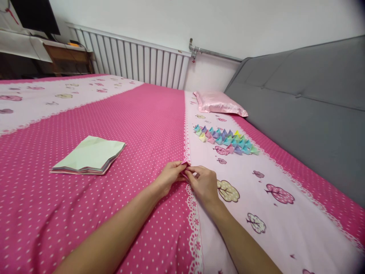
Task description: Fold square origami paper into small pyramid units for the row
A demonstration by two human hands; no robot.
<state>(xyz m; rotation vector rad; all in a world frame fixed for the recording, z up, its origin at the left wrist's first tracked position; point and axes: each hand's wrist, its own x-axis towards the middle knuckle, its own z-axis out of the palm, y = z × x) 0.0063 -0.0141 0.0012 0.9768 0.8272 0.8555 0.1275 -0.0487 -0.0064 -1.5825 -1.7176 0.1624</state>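
A small folded piece of pink paper [184,163] is pinched between my two hands, just above the bedspread [159,118]. My left hand [171,175] grips its left side with thumb and fingers. From the right, my right hand [203,182] closes its thumb and fingertips on the same paper. Most of the paper is hidden behind the fingers. Beyond my right hand, several folded paper boats [228,140] in blue, green, purple, pink and yellow stand in rows. Left of my hands lies a stack of coloured paper sheets [91,154], pale green on top.
A pink satin pillow [219,103] lies near the grey padded headboard [302,91] on the right. Along the far wall runs a white radiator [137,57] with a pipe [219,53]. A desk [68,57] with a monitor [35,17] stands at the far left.
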